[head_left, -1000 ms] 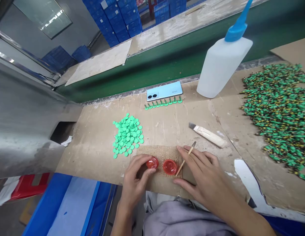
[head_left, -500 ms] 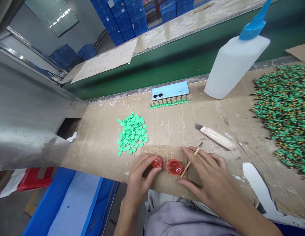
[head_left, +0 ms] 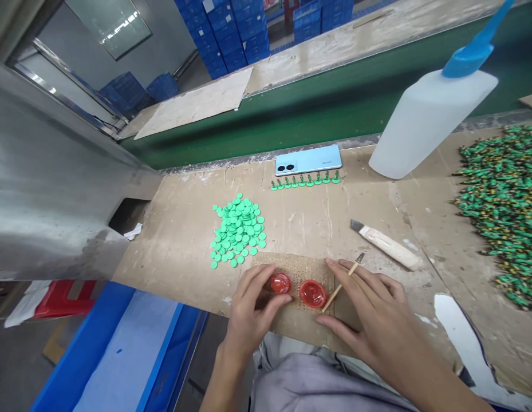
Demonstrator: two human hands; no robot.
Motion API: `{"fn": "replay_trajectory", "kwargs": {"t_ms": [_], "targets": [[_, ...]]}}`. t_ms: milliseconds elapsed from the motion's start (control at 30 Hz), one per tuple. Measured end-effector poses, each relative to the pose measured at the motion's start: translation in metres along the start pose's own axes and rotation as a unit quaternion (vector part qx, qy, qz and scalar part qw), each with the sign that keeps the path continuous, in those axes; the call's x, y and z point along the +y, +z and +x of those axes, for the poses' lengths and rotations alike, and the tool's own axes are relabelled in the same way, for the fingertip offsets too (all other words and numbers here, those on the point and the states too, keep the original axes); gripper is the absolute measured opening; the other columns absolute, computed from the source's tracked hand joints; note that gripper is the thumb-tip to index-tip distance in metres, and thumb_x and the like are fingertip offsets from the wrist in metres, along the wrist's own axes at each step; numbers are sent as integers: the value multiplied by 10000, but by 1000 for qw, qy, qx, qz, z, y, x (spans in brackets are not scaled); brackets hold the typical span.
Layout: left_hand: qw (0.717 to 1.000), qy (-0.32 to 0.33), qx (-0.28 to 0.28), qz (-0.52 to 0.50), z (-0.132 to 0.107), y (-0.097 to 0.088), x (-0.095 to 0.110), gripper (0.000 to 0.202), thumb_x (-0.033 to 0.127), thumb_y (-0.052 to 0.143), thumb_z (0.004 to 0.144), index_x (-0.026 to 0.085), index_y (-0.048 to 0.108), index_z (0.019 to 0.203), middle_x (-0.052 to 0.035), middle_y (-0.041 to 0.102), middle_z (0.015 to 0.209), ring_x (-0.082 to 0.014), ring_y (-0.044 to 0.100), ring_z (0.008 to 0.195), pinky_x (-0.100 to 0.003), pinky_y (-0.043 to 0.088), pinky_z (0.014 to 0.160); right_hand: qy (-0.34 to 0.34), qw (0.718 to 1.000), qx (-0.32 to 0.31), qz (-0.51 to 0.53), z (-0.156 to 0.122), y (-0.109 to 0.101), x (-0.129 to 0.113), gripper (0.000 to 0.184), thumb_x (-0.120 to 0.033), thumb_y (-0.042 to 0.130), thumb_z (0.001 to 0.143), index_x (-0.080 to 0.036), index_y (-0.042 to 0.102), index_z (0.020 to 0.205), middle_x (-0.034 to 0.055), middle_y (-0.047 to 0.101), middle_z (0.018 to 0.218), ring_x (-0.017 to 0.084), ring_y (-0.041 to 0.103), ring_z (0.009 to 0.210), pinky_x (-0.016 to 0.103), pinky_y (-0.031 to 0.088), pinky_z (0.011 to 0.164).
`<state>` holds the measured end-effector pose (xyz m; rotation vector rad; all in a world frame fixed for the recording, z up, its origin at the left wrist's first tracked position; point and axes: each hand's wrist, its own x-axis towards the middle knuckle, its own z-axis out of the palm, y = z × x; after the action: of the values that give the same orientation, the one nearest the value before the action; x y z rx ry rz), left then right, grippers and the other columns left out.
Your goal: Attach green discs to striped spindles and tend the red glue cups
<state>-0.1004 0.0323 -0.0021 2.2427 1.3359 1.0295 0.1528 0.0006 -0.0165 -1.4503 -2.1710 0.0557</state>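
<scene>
My left hand curves around the left side of a small round red lid-like dish, thumb and fingers apart with the dish between them. Beside it sits a second, slightly larger red dish, with something shiny inside. Both are on a rough, speckled brown pad. My right hand is to the right of the dishes, with a thin wooden stick tucked among its fingers. The stick's dark metal tip points up and away, and its lower end is near the larger dish.
Green discs lie piled at left. Behind are a light blue phone and a row of small green-based figures. A wrapped blade, a white squeeze bottle and a heap of green-brown pieces are at right.
The view has shifted slightly, so the bench things appear further right. My left thumb and fingers have loosened from the smaller red dish. The right hand keeps its pose with the stick.
</scene>
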Motion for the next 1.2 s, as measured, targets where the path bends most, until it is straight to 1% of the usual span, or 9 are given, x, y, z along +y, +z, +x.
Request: {"fn": "replay_trajectory", "kwargs": {"t_ms": [100,200,300,467,600,800,933,1033,1200], "targets": [[1000,5,4,12,2,2,2,425,267,813,926,213,659,1318,-86,759,1153,-234,709,1092,-388,594,980,1,1000,-1,1,-1,1,1,684,-617,411,1093,-102,447,1541,151,711,1377,301,595,1279,432,366,992],[998,42,19,31,2,4,3,349,216,804,929,202,679,1254,-83,772,1131,-228,714,1061,-390,581,975,1,1000,-4,1,-3,1,1,686,-621,432,1084,-122,427,1555,145,712,1379,307,601,1273,437,365,993],[996,71,31,41,2,5,4,342,185,796,930,190,682,1252,-89,776,1125,-228,712,1050,-388,581,961,2,1000,-8,2,-3,2,2,701,-632,438,1077,-124,419,1559,145,714,1372,309,608,1259,435,370,991],[994,82,41,53,1,5,5,321,178,788,936,188,693,1243,-93,782,1108,-233,723,1032,-388,589,929,-6,1000,-6,0,-2,3,2,686,-621,425,1085,-121,422,1555,139,712,1382,304,604,1260,431,367,998],[994,76,39,63,-1,7,4,346,190,786,941,200,686,1272,-98,793,1133,-245,748,1042,-400,597,929,-5,1000,-8,-2,-2,1,2,673,-614,426,1088,-116,430,1540,140,708,1390,303,599,1272,427,364,999],[994,74,45,62,-2,9,2,390,219,773,955,206,676,1332,-111,796,1146,-247,771,1018,-375,629,873,-1,1000,-9,3,-1,2,3,673,-617,427,1085,-124,421,1543,145,705,1388,303,600,1283,424,362,1003],[996,67,45,44,-1,7,4,385,240,756,970,202,671,1344,-116,786,1161,-237,765,1041,-358,647,900,-1,1000,-13,3,-4,4,4,690,-618,442,1077,-126,401,1559,147,699,1395,306,603,1273,427,365,999],[998,52,36,17,-2,6,4,375,220,745,975,213,670,1343,-108,780,1175,-224,759,1067,-343,651,928,3,1000,-13,-1,-8,5,4,703,-633,436,1071,-129,407,1561,152,697,1393,314,602,1268,432,366,1004],[999,30,13,-12,-3,4,2,466,282,779,954,218,635,1393,-126,762,1226,-248,748,1130,-380,654,967,0,1000,2,-11,-11,5,3,690,-610,435,1078,-109,421,1553,164,708,1364,324,608,1255,437,371,1003]]}}
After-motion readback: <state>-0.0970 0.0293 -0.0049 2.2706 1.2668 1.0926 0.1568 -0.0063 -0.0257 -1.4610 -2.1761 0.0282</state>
